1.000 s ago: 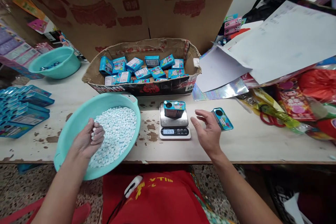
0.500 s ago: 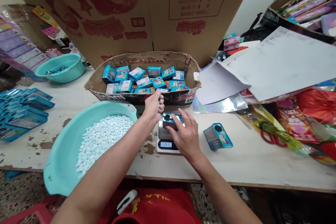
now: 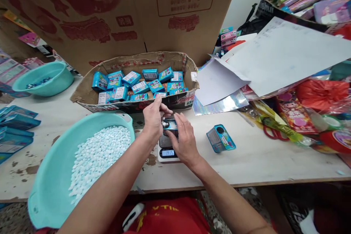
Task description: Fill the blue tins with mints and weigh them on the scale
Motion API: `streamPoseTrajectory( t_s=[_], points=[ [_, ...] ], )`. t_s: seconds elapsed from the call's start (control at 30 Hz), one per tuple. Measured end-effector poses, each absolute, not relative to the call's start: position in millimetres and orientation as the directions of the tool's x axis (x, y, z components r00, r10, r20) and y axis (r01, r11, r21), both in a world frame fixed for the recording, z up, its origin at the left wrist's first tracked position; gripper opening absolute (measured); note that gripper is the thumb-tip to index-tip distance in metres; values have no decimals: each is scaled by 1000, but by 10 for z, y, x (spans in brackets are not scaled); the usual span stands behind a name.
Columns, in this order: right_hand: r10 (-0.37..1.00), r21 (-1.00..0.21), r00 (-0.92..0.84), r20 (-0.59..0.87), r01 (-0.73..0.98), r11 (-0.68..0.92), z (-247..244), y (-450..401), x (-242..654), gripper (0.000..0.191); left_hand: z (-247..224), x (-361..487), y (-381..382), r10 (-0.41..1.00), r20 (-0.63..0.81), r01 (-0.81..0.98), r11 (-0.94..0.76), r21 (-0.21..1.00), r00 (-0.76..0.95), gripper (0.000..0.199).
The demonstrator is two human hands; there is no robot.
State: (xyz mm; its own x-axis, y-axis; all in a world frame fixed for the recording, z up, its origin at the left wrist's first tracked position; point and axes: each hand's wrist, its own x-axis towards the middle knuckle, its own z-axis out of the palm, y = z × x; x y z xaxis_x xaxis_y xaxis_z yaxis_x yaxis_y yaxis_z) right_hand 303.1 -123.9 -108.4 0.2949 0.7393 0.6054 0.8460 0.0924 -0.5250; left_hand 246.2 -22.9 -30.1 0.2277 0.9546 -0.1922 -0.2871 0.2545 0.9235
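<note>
A small blue box (image 3: 172, 124) with a round dark hole is over a digital scale (image 3: 166, 160), whose display reads like 141.5. My right hand (image 3: 185, 137) grips this box from its right side. Beside the hole, my left hand (image 3: 154, 119) has its fingers bent together, and a few pale candies (image 3: 164, 121) show between it and the box. To the left stands a turquoise basin (image 3: 52, 175) holding many pale candies. Another blue box (image 3: 221, 138) with a dark hole lies to the right of the scale.
Behind the scale, an open carton (image 3: 82, 97) holds several blue boxes. A large cardboard box (image 3: 148, 18) rises behind it. More blue boxes (image 3: 16, 131) and a smaller turquoise bowl (image 3: 59, 85) are at left. Papers (image 3: 285, 58) and red-handled scissors (image 3: 275, 134) lie at right.
The view has shifted, moving most things leftward in the picture. My left hand has turned and come lower against the box opening. My right hand has closed further round the box.
</note>
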Motion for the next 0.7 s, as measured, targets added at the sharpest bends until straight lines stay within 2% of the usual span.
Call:
streamPoseTrajectory(
  t_s=[0.2,0.5,0.6,0.7],
  points=[
    [741,-516,287,607,851,94,-1089,-1237,3041,57,-288,2470,-264,962,-166,-360,238,902,218,43],
    [750,-525,288,596,846,91,-1060,-1242,3037,67,-253,2430,-296,953,-120,-399,228,888,278,37],
    [722,-531,295,626,839,118,-987,-1351,3066,65,-129,2295,-285,956,-95,-359,194,913,277,37],
    [677,-536,294,674,826,174,-943,-1597,3118,56,-15,1903,-202,964,-50,-189,102,977,263,36]
  ],
)
